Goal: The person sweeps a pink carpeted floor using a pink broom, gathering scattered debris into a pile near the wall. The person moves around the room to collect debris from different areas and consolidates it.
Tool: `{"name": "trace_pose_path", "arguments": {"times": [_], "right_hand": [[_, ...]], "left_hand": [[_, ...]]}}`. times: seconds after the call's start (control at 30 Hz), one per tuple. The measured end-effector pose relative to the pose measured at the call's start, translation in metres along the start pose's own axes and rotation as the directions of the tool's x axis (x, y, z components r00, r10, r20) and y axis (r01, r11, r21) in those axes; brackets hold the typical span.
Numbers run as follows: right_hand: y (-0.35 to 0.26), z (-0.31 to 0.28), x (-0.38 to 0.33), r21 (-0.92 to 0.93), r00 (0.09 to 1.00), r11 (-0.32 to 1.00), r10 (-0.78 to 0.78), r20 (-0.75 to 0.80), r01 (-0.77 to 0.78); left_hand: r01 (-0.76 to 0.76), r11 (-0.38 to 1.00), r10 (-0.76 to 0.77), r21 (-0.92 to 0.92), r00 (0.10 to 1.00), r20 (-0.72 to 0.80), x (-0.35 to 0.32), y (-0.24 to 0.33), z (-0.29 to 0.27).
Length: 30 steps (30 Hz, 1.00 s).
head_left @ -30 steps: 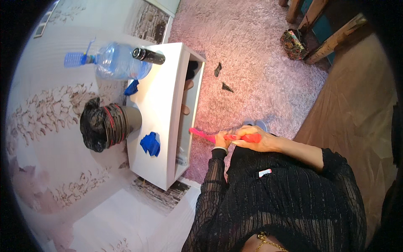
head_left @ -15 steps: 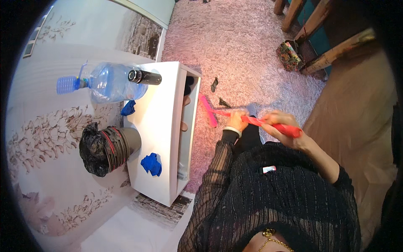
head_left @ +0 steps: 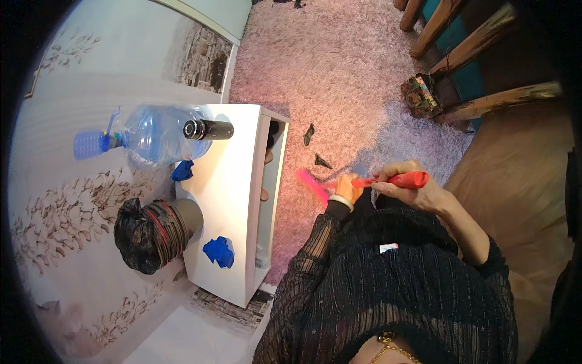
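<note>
My right hand [head_left: 413, 195] is wrapped round the thick upper end of a red-handled broom [head_left: 407, 179]. Lower on the same handle, my left hand [head_left: 347, 187] is closed too, with a pale band at its wrist. The broom's pink head [head_left: 313, 186] is at the carpet, left of my left hand, and looks smeared by motion. Beyond it on the carpet lie two small dark scraps, one farther off [head_left: 309, 134] and one nearer [head_left: 322, 161].
Along the left stands a white cabinet [head_left: 227, 176] with an open front. On it are a black cylinder [head_left: 209, 129], a large blue water bottle [head_left: 159, 134], a bin with a black bag [head_left: 177, 225] and crumpled blue pieces [head_left: 218, 252]. Wooden posts [head_left: 503, 100] and a patterned bag [head_left: 422, 96] are at right.
The broom's head has come toward me and a little to the right over the carpet. Both hands keep hold of the handle. The view has shifted slightly; the dark scraps look unmoved.
</note>
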State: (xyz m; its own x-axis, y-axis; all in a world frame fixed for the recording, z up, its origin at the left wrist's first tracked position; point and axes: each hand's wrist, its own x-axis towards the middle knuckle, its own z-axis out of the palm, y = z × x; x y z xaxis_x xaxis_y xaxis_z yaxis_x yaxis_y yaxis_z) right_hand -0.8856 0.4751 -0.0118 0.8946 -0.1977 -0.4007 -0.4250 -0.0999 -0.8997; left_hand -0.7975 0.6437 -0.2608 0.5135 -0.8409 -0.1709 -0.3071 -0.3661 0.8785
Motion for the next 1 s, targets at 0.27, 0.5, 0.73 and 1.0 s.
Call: {"name": "trace_pose_path", "arguments": {"times": [0.27,0.5,0.73,1.0], "right_hand": [[-0.073,-0.034,-0.003,-0.314,0.892,0.841,-0.451,0.045,0.441],[-0.01,-0.054,0.03,-0.033,0.955,0.955,-0.297,-0.007,0.296],[0.035,-0.064,0.064,0.067,0.995,0.998,0.016,0.095,-0.022],[-0.054,-0.16,0.089,-0.258,0.924,0.888,-0.376,0.07,0.381]], "left_hand": [[-0.193,0.977,0.21,0.086,0.937,-0.28,0.09,0.083,-0.049],[-0.103,0.98,0.124,0.171,0.986,-0.115,0.042,0.038,-0.028],[-0.105,0.957,0.093,0.27,0.994,0.057,0.07,-0.023,0.011],[-0.207,0.978,0.21,0.035,0.949,-0.235,0.241,0.082,-0.031]]}}
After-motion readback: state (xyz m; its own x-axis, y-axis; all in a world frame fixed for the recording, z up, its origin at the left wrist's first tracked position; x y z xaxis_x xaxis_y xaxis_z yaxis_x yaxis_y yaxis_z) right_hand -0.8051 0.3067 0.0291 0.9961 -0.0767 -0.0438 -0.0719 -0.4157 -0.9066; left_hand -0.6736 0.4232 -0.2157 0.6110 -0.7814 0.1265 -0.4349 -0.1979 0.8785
